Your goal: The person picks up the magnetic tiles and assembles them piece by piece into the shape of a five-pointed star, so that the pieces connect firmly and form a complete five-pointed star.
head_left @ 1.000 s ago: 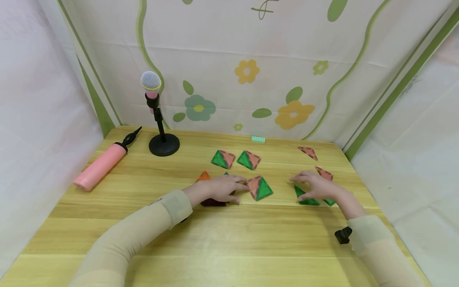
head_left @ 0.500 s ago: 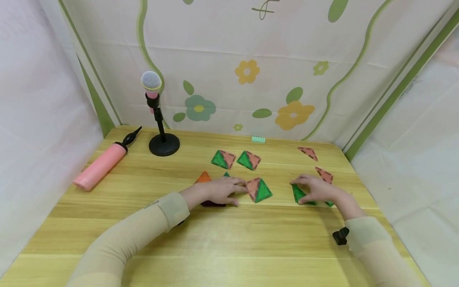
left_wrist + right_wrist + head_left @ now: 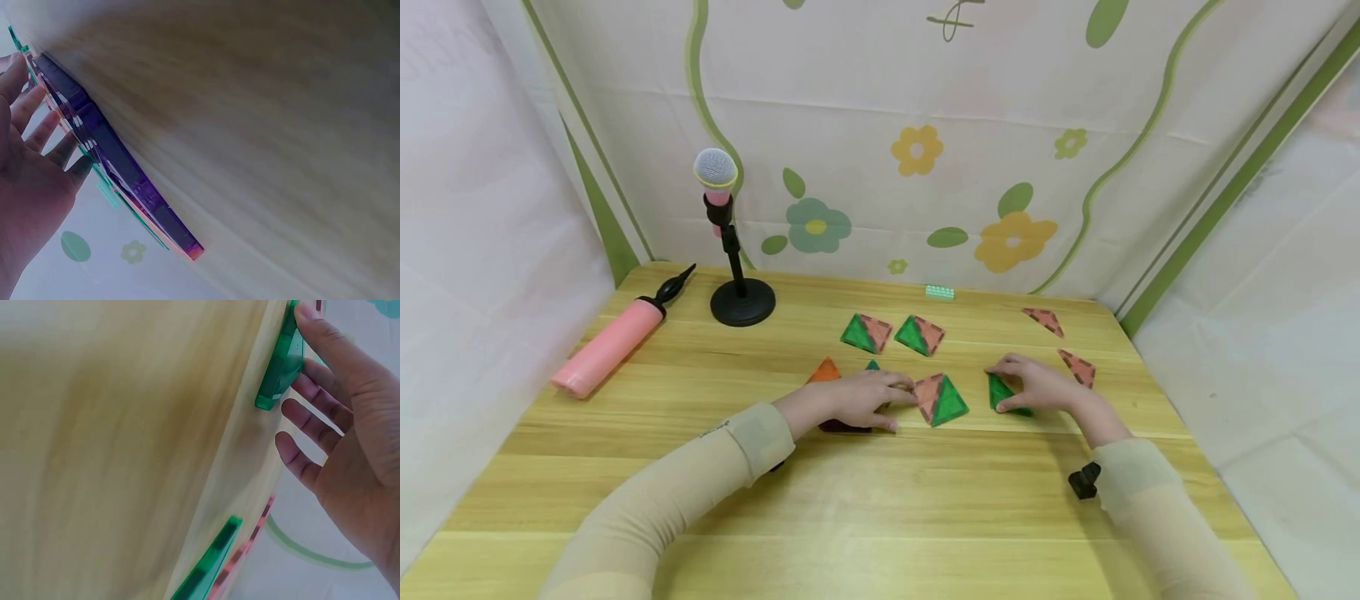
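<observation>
1. Pink smooth cylinder (image 3: 613,346) with a tapered black nozzle, lying on the wood-grained desk (image 3: 850,525), well left of the near pink-and-green square (image 3: 942,400).
2. Microphone (image 3: 716,171), mesh head, yellow ring and pink handle, upright on a round-based black stand (image 3: 742,302), behind and left of that square.
3. Translucent orange tile (image 3: 826,371) and dark purple tile (image 3: 846,426), partly hidden under the left hand (image 3: 861,397), left of the square. The left fingers are extended and slightly spread, tips reaching the square's pink edge. Tiny print on its beige sleeve (image 3: 670,483) can't be read.
4. Two matching pink-and-green squares (image 3: 867,332) (image 3: 921,334), behind the near square, each made of two triangles.
5. Ridged mint block (image 3: 940,292), farther behind the square.
6. Flat green triangle (image 3: 1003,392), glossy and see-through, right of the square; the right hand (image 3: 1037,387) pinches it between thumb and fingers, the other fingers apart.
7. Another green triangle (image 3: 209,562), farther right of the square.
8. Two pink triangles (image 3: 1043,320) (image 3: 1078,367), dark-dashed edges, rightward and behind the square.
</observation>
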### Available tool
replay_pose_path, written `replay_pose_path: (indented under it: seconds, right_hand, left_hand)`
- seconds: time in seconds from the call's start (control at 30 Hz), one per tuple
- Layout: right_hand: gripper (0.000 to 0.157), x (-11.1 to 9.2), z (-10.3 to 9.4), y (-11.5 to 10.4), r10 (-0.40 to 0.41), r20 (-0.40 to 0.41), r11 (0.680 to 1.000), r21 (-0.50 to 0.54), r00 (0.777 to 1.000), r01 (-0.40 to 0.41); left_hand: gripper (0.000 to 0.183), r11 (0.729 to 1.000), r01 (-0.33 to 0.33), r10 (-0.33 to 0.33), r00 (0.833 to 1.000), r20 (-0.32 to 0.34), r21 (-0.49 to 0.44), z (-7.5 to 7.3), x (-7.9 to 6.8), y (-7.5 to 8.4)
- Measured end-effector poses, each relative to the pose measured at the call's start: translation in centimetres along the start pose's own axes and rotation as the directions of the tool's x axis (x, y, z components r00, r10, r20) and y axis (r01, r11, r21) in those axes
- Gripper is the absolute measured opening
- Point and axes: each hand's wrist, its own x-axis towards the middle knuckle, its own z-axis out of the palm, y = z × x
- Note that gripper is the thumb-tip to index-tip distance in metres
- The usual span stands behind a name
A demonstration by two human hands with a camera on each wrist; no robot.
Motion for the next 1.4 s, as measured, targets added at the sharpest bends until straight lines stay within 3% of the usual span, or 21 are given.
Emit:
replay_pose_path:
  seconds: [0.97,1.4]
  right_hand:
    - [0.072,6.0,0.3,-1.3,0.159,-0.06,0.985,0.071,0.985,-0.155]
    - [0.074,7.4,0.5,-1.6,0.217,-0.128,0.976,0.022,0.968,-0.216]
  left_hand:
    - [0.052,0.998,-0.021,0.021,1.0,-0.016,-0.052,-0.3,0.0,0.0]
    - [0.051,0.997,-0.024,0.023,0.999,-0.022,-0.076,-0.5,0.1,0.2]
